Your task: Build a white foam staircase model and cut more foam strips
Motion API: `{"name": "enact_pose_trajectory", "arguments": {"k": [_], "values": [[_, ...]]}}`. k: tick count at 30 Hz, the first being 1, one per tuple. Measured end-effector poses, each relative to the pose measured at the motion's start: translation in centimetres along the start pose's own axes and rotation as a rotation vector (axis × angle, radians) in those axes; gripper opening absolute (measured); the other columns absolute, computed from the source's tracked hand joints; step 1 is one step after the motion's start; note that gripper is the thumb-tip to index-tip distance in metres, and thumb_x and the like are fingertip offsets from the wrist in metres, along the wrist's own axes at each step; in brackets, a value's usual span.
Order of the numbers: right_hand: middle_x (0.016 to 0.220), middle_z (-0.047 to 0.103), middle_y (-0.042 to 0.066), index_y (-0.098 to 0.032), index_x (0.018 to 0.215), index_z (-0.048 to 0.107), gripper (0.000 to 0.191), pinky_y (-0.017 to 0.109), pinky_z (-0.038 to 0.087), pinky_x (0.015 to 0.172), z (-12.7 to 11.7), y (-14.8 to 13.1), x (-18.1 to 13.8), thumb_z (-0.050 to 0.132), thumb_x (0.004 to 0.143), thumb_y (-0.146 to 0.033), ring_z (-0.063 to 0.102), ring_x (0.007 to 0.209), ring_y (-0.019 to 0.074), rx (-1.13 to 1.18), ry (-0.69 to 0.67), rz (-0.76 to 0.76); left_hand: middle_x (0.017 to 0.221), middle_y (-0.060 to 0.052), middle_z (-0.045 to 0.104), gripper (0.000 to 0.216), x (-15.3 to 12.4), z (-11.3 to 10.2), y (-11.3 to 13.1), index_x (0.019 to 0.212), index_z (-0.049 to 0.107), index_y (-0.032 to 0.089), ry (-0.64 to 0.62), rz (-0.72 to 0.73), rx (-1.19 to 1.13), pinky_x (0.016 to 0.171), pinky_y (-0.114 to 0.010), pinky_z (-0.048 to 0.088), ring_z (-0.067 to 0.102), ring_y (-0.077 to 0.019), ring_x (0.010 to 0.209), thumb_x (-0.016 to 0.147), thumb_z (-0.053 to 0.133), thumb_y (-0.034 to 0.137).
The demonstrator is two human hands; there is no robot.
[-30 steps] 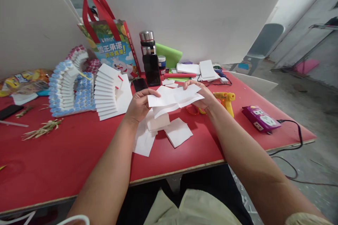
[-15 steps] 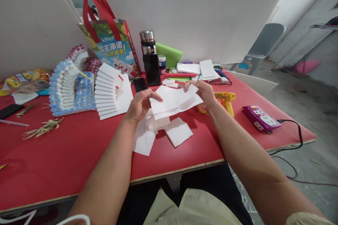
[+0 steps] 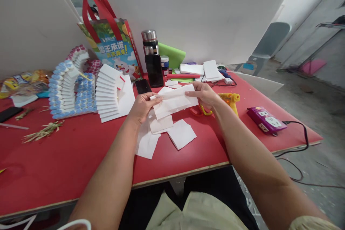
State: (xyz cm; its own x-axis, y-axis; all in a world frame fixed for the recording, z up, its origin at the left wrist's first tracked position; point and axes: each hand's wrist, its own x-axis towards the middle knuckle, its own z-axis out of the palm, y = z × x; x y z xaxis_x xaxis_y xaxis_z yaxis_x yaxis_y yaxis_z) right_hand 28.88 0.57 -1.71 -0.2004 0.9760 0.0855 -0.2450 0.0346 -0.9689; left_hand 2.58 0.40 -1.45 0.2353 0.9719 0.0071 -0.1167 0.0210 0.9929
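A creased sheet of white paper (image 3: 172, 105) is held up between my two hands, above the table. My left hand (image 3: 143, 107) pinches its left end, thumb on top. At the other end my right hand (image 3: 205, 95) grips the paper between thumb and fingers. Below lie more loose pieces: a small white piece (image 3: 161, 125), a larger sheet (image 3: 147, 145) partly under it, and a separate square of paper (image 3: 182, 134) to the right. Red and yellow scissor handles (image 3: 206, 110) show beside my right hand, their blades hidden.
On the red table (image 3: 94, 165), a yellow glue gun (image 3: 231, 101) and purple power strip (image 3: 266, 120) lie right. White folded pieces (image 3: 107, 95), a blue-and-white folded model (image 3: 64, 90) and a bag (image 3: 115, 50) stand left. A phone (image 3: 154, 70) leans against a flask (image 3: 150, 41).
My right hand has moved left and slightly down, its thumb now over the paper. The paper has shifted a little left and lies flatter between my hands.
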Motion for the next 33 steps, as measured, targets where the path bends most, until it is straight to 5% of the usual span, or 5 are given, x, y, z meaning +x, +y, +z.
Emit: {"name": "enact_pose_trajectory", "arguments": {"k": [5, 10, 16, 24, 33], "values": [[0.084, 0.075, 0.004, -0.016, 0.088, 0.069, 0.039, 0.03, 0.059, 0.066, 0.7, 0.4, 0.0, 0.091, 0.062, -0.036, 0.07, 0.072, 0.0177, -0.006, -0.015, -0.042, 0.076, 0.0, 0.068, 0.025, 0.2, 0.5, -0.5, 0.087, 0.069, 0.021, 0.035, 0.091, 0.004, 0.06, -0.024, 0.05, 0.063, -0.0144, 0.064, 0.071, 0.081, 0.036], [0.072, 0.073, 0.003, -0.018, 0.093, 0.064, 0.044, 0.032, 0.057, 0.047, 1.9, 0.3, -0.2, 0.086, 0.068, -0.047, 0.066, 0.054, 0.0195, -0.052, -0.008, -0.08, 0.067, 0.004, 0.059, 0.023, 0.3, 1.1, -0.6, 0.085, 0.063, 0.021, 0.12, 0.208, 0.097, 0.051, -0.02, 0.046, 0.054, -0.0103, 0.056, 0.077, 0.075, 0.038], [0.08, 0.076, 0.006, -0.016, 0.095, 0.067, 0.043, 0.032, 0.06, 0.05, 1.1, 0.3, -0.2, 0.089, 0.066, -0.038, 0.07, 0.059, 0.0201, -0.025, -0.022, -0.033, 0.064, 0.002, 0.061, 0.04, 0.2, 0.9, -0.2, 0.091, 0.071, 0.017, 0.183, 0.117, 0.111, 0.037, -0.019, 0.038, 0.049, -0.009, 0.048, 0.069, 0.083, 0.047], [0.084, 0.078, 0.007, -0.015, 0.092, 0.078, 0.036, 0.035, 0.063, 0.067, -0.2, 0.2, -0.1, 0.091, 0.061, -0.027, 0.074, 0.075, 0.0231, -0.023, -0.044, 0.009, 0.079, -0.006, 0.076, 0.043, 0.1, 0.3, -0.2, 0.088, 0.079, 0.015, 0.032, 0.07, 0.005, 0.069, -0.03, 0.056, 0.07, -0.0215, 0.078, 0.053, 0.094, 0.035], [0.08, 0.076, 0.004, -0.017, 0.086, 0.08, 0.028, 0.028, 0.057, 0.054, -0.5, -0.1, -0.3, 0.089, 0.061, -0.026, 0.067, 0.063, 0.0167, -0.043, -0.057, 0.002, 0.067, -0.001, 0.067, 0.023, 0.1, 0.5, -0.3, 0.083, 0.076, 0.015, -0.044, 0.135, 0.002, 0.039, -0.025, 0.043, 0.056, -0.0115, 0.046, 0.07, 0.084, 0.032]]}}
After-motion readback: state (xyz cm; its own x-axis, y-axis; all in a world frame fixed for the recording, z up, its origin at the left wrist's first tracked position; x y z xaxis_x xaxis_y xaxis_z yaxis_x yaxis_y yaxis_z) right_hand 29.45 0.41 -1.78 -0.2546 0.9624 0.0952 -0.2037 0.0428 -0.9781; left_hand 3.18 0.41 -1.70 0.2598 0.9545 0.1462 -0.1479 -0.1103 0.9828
